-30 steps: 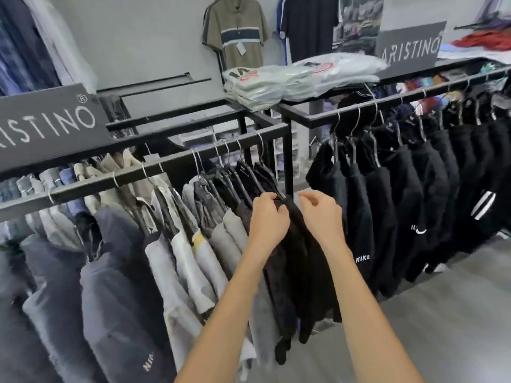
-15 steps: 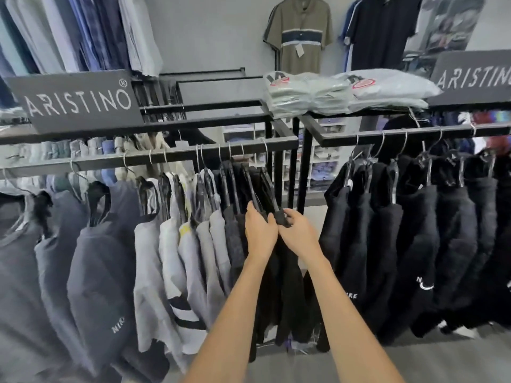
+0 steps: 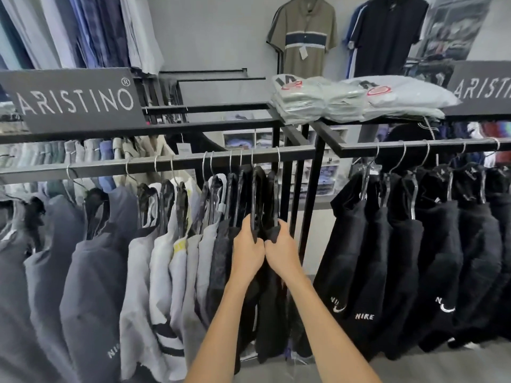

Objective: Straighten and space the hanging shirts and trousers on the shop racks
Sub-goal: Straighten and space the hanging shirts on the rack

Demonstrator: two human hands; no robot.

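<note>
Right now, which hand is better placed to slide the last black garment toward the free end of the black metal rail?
Right, probably. The right hand grips the outermost black garment, beside the bare end of the black metal rail; the left hand grips the neighbouring black garment, further in.

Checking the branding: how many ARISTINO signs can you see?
2. The left sign stands at upper left; the right sign is at the right edge, cut off by the frame. More may be out of view.
</note>
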